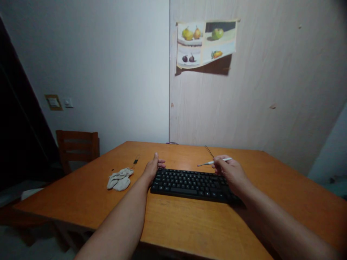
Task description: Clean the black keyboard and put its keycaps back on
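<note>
A black keyboard (187,182) lies flat on the wooden table in front of me. My left hand (153,169) rests against its left end, thumb raised and fingers stretched out along the far corner. Above the keyboard's right half, my right hand (229,169) pinches a slim tool with a white handle and a grey tip (208,163). The tip points left, over the table just beyond the back row of keys. Whether that tip is bristle or metal is too small to tell. My right hand and wrist hide the keyboard's right end.
A crumpled grey cloth (120,179) lies left of the keyboard, near a small black piece with a thin loop (136,161) and a tiny dark bit (112,169). A wooden chair (77,144) stands left of the table (189,220). Fruit pictures (206,43) hang on the wall.
</note>
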`<control>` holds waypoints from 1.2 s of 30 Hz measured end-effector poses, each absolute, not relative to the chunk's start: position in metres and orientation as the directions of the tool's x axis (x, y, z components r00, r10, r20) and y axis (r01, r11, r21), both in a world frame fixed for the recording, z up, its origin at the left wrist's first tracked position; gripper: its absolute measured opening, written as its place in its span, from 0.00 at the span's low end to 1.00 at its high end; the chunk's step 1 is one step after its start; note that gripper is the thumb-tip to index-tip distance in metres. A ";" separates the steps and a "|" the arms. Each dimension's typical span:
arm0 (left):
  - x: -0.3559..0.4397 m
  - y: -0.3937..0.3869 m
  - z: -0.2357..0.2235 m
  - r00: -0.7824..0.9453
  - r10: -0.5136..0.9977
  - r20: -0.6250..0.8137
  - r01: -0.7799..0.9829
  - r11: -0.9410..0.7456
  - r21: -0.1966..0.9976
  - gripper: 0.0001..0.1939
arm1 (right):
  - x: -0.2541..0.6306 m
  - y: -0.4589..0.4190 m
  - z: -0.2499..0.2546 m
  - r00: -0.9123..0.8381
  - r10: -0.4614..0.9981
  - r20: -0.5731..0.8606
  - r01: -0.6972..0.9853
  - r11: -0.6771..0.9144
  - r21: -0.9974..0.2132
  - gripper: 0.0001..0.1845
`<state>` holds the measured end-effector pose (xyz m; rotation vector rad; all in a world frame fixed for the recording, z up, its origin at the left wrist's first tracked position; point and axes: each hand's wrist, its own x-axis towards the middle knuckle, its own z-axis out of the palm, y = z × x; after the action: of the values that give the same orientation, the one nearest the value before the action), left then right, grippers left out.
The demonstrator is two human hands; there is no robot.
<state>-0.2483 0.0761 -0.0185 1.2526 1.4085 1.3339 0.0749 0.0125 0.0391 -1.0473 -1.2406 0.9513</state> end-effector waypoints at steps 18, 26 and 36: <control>-0.239 0.083 -0.016 -0.164 0.986 -0.025 -0.151 0.000 0.989 0.48 | -0.037 0.046 0.050 -0.137 0.961 0.241 0.126 0.258 -0.958 0.09; -0.240 0.086 -0.020 -0.150 0.988 -0.034 -0.142 0.013 0.990 0.51 | -0.074 0.059 0.044 -0.218 0.949 0.226 0.161 0.263 -0.951 0.11; -0.237 0.084 -0.017 -0.141 0.989 -0.047 -0.173 0.022 0.985 0.50 | -0.083 0.072 0.033 -0.290 0.921 0.262 0.391 0.364 -0.845 0.08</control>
<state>-0.2373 0.0841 -0.0168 0.9841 1.2000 1.3642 -0.0830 0.0717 0.0332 -1.1451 -1.8499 0.8623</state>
